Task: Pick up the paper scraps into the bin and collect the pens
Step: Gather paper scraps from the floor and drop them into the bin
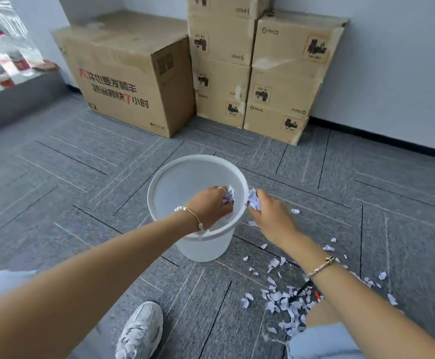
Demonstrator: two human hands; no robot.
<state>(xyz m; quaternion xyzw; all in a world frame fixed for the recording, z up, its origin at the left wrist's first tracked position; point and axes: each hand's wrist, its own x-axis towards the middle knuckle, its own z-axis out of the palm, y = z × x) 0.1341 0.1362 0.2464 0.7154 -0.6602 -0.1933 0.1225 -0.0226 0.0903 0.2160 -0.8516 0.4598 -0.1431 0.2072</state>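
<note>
I am holding my left hand (pixel 212 203) over the white bin (pixel 159 193) and my right hand (pixel 268 211) at its rim, each clutching light, flimsy paper scraps (pixel 282 299), best gathered in loose bunches from the carpet.

Bright, even daylight fills the scene, coming from the window (pixel 1 42) at the upper left, where the view outside is washed out and smeared. Shadows are soft and faint: a pale one lies under the round white plastic bin (pixel 198 203) on the grey carpet-tile floor (pixel 81 164), and the stacked brown cardboard boxes (pixel 237 60) shade the wall corner only slightly. No hard glare shows, though the bin's inside looks nearly blown out. The wide lens bends the floor lines and stretches the forearms at the lower edges. Detail is soft throughout, with compression smudging the box print and the small pale paper scraps (pixel 283 299).
</note>
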